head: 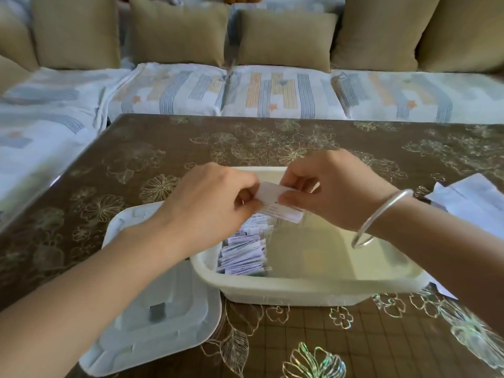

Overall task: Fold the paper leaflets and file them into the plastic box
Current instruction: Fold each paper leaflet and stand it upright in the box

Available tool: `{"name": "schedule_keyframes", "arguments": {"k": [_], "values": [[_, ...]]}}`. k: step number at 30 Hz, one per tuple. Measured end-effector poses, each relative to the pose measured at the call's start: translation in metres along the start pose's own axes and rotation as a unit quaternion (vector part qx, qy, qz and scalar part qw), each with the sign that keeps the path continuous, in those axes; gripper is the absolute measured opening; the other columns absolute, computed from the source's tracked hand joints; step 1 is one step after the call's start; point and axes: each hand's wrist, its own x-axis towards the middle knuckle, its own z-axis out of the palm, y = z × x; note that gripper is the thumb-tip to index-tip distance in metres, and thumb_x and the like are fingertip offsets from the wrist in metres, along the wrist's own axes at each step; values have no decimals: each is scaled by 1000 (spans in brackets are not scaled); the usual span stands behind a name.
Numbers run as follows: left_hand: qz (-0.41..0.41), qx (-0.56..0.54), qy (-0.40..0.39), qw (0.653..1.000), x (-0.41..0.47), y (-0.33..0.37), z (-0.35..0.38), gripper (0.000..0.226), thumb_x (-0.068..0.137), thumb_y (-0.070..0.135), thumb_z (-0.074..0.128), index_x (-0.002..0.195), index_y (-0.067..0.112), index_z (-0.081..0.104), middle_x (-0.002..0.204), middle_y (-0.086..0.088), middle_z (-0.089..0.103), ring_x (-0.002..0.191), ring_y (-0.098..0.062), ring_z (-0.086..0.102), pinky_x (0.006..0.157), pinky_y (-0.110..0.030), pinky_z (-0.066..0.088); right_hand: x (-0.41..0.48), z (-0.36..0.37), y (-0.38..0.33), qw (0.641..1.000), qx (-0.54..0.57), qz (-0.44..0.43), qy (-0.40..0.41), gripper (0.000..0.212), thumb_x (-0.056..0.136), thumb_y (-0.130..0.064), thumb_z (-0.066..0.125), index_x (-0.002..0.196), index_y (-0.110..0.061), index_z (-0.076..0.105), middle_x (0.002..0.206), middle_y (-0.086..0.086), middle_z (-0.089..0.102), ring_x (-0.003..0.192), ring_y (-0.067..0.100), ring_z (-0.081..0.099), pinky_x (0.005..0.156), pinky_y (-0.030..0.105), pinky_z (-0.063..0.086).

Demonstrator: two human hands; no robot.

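A small white paper leaflet [275, 201], partly folded, is held above the white plastic box [286, 291]. My left hand [210, 205] pinches its left end and my right hand [332, 192] pinches its right end, thumb and fingers curled on the paper. Inside the box, a row of several folded leaflets [245, 249] stands along the left side; the right part of the box shows only its bare floor. A silver bangle sits on my right wrist.
The box's white lid [152, 317] lies flat on the table to the left of the box. A pile of unfolded white papers [471, 203] lies at the table's right edge. A sofa with tan cushions stands beyond the brown floral tabletop [191, 143].
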Motion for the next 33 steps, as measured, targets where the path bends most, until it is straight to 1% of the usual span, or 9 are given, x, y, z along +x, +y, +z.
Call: {"name": "schedule_keyframes", "arguments": {"k": [3,6,9,16,19,22,28,30,33], "values": [[10,25,39,999,-2,3,-5,18,91,16,60,97,29,70,83,19,68,79,-5,60,75,-28,43,-4,0,7,994,-99,10,-52,7,83,-36,69,88,-31,69,80,-10,67,80,16,63,74,28,51],[6,43,-118,992,-5,11,-11,28,95,15,47,103,37,63,84,25,59,72,4,52,74,-24,43,-9,7,6,978,-183,17,-99,12,85,-43,63,94,-36,66,95,-11,66,87,18,61,67,23,43],[12,109,-242,964,-5,17,-4,21,94,12,44,97,25,61,81,12,56,68,-6,48,65,-28,44,-7,16,1,973,-201,7,-111,16,88,-43,60,101,-35,66,104,-9,65,86,19,57,65,23,37],[4,224,-291,930,1,27,5,15,93,11,43,87,16,55,72,3,46,67,-15,43,54,-24,23,2,35,1,968,-232,1,-91,15,90,-32,57,98,-25,67,102,4,66,92,29,61,68,28,40],[22,248,-327,912,3,25,10,23,100,30,41,98,19,60,68,7,41,65,-15,39,67,-28,27,5,42,2,966,-240,4,-91,15,89,-26,56,97,-20,67,100,6,66,92,30,62,70,30,46],[26,238,-329,914,5,22,12,28,99,37,43,83,17,55,67,5,45,62,-13,40,70,-29,32,12,48,-1,967,-239,-3,-89,14,88,-19,56,95,-19,67,101,7,67,92,31,62,71,31,49],[21,194,-334,922,3,18,10,30,96,41,48,111,27,70,106,7,70,99,-17,60,92,-34,48,20,53,-12,971,-224,-22,-80,17,89,-29,59,102,-23,67,105,3,67,96,27,63,67,28,39],[24,192,-331,923,3,18,10,30,95,42,49,113,29,70,108,8,70,101,-17,60,93,-34,48,19,53,-16,972,-218,-22,-79,18,87,-38,61,97,-25,68,95,0,66,89,25,62,66,27,37],[12,179,-336,924,4,17,10,28,94,44,50,111,33,70,109,8,69,100,-20,61,89,-33,49,21,57,-18,978,-181,19,-98,24,84,-33,64,65,-21,54,66,-4,46,71,24,48,63,27,35]]}}
